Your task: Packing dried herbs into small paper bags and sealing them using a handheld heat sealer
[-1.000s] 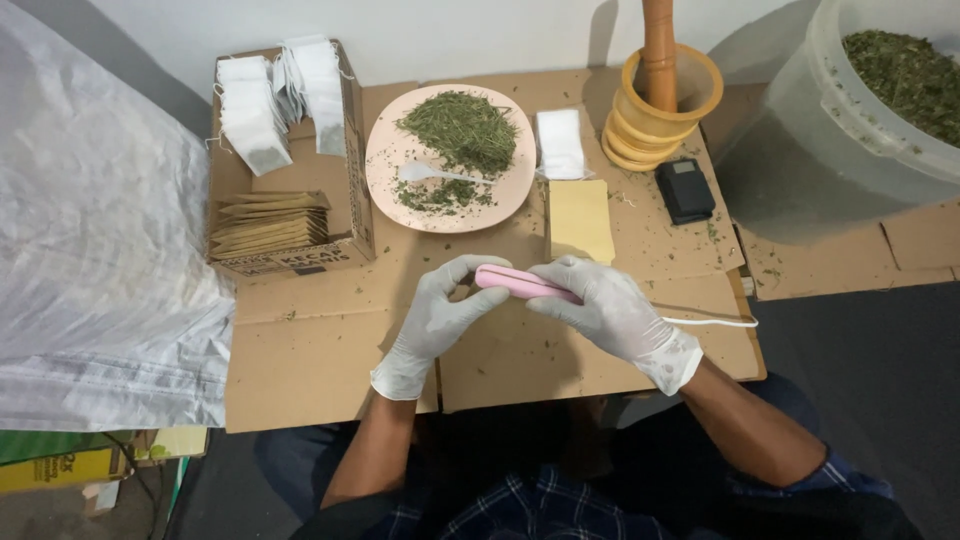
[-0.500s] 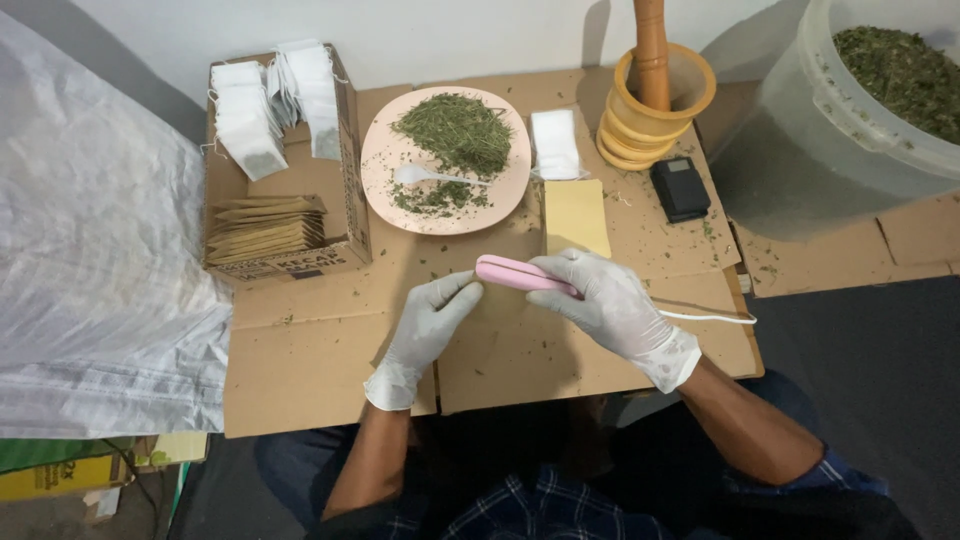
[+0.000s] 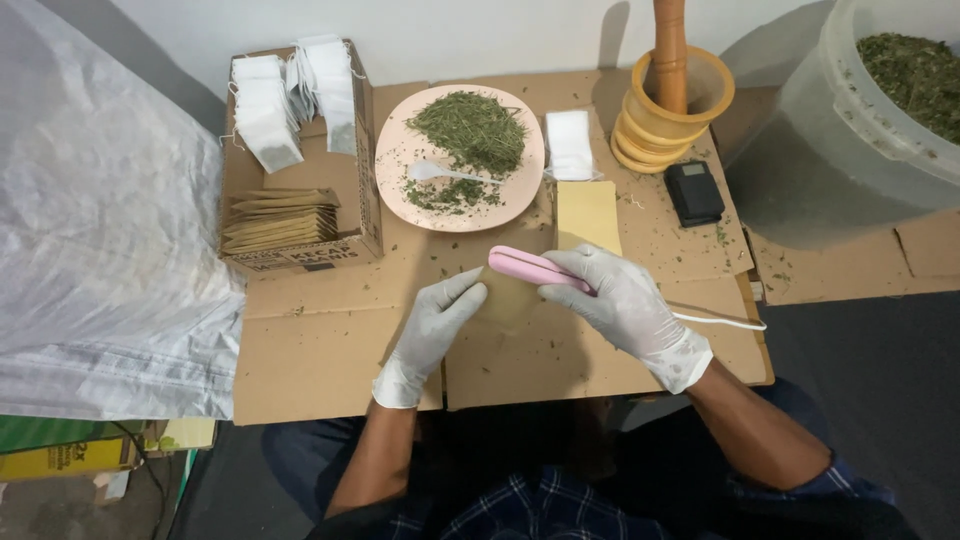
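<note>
A flattened cardboard sheet point(image 3: 330, 360) on the floor serves as the work surface. The gloved right hand point(image 3: 625, 310) closes its fingers around a pink handheld sealer point(image 3: 530, 267) with a white cord point(image 3: 720, 321). The gloved left hand point(image 3: 435, 325) lies with fingers loosely extended, tips touching what appears to be a tan paper pouch point(image 3: 510, 295) under the sealer. Beyond sit a pink plate point(image 3: 400, 150) of dried green herbs, a yellow mortar point(image 3: 670, 115) and a box of sachets point(image 3: 300, 215).
</note>
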